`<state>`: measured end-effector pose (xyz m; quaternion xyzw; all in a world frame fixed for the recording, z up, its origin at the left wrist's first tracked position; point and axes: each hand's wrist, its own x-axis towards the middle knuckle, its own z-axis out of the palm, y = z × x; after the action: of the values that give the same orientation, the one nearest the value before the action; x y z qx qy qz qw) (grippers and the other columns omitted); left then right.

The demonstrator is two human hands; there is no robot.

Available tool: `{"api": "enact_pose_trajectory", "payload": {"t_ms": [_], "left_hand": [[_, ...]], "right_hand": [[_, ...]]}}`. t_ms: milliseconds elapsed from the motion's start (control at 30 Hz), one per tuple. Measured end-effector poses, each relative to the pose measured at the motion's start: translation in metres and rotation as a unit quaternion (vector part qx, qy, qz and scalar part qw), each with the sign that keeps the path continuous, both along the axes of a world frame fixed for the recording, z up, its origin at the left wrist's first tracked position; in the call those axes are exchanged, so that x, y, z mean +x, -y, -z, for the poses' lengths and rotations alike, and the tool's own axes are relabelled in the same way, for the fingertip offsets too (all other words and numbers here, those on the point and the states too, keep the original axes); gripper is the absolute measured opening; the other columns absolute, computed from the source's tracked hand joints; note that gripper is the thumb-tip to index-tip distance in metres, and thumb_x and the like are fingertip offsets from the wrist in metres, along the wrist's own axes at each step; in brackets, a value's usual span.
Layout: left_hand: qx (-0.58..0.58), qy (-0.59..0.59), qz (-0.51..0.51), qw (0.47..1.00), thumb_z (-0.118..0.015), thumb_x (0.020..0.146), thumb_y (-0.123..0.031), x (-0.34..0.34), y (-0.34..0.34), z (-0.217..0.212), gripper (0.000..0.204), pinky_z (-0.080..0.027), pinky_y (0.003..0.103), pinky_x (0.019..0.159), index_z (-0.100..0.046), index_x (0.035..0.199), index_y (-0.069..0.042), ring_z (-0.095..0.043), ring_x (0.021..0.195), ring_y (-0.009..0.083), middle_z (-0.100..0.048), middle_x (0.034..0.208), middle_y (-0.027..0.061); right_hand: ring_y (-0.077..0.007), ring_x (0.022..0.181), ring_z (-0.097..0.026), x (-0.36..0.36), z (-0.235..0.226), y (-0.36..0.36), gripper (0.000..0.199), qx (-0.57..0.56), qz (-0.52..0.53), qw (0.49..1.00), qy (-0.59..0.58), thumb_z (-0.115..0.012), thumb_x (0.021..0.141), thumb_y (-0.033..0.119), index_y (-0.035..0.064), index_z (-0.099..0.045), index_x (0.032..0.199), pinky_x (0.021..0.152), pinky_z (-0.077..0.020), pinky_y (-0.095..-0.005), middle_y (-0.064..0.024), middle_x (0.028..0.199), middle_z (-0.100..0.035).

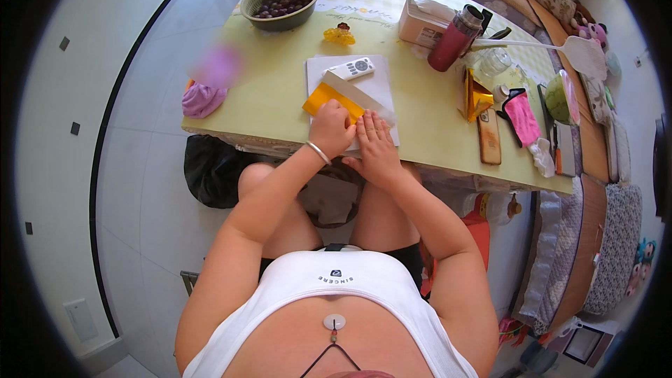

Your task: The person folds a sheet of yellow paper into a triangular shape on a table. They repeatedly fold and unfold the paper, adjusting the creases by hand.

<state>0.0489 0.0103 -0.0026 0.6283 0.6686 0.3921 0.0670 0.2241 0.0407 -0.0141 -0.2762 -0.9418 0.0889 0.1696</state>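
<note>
Pressing yellow paper point(320, 98) near table edge point(455, 172), left hand point(332, 128) clenched, right hand point(378, 145) flat, bare tabletop point(269, 94) leftward

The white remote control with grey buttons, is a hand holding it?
No, the remote lies on flat white paper, while the left hand and right hand touch folded yellow paper.

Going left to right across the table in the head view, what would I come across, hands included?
Purple cloth bundle, grey-green colander, left hand, right hand, red flask, phone, pink cloth, cut watermelon.
</note>
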Motion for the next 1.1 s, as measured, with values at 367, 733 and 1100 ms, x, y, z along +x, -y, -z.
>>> {"api": "enact_pose_trajectory", "payload": {"t_ms": [367,733,1100], "left_hand": [[0.1,-0.258,0.181,0.944,-0.065,0.067,-0.002,-0.095,0.042,-0.034,0.019,-0.046,0.046,0.097,-0.065,0.085,-0.007,-0.06,0.104,0.0298,-0.065,0.1,0.0079],[0.001,-0.074,0.2,0.977,-0.07,0.075,-0.004,-0.077,0.04,-0.022,0.013,-0.051,0.043,0.08,-0.065,0.087,-0.007,-0.063,0.088,0.0346,-0.067,0.09,0.012],[-0.045,-0.012,0.057,0.997,-0.074,0.077,-0.008,-0.06,0.019,-0.009,0.032,-0.052,0.041,0.072,-0.065,0.107,-0.004,-0.064,0.076,0.0318,-0.067,0.081,0.0139]], "right_hand": [[-0.0427,0.151,-0.022,0.029,-0.032,-0.034,0.063,-0.081,-0.162,0.983,0.025,-0.072,0.087,0.046,0.0279,-0.055,0.145,0.123,-0.019,-0.0498,-0.0273,0.162,-0.024],[-0.0411,0.129,-0.054,-0.002,-0.023,-0.013,0.023,-0.133,-0.074,0.97,-0.191,-0.078,0.084,0.02,0.0046,-0.071,0.099,0.109,-0.0422,-0.0455,-0.0207,0.133,-0.062],[-0.0341,0.114,-0.059,-0.037,-0.016,0.006,0.014,-0.057,0.065,0.97,-0.229,-0.074,0.082,0.016,0.0045,-0.068,0.086,0.098,-0.0429,-0.047,-0.0126,0.118,-0.068]]}}
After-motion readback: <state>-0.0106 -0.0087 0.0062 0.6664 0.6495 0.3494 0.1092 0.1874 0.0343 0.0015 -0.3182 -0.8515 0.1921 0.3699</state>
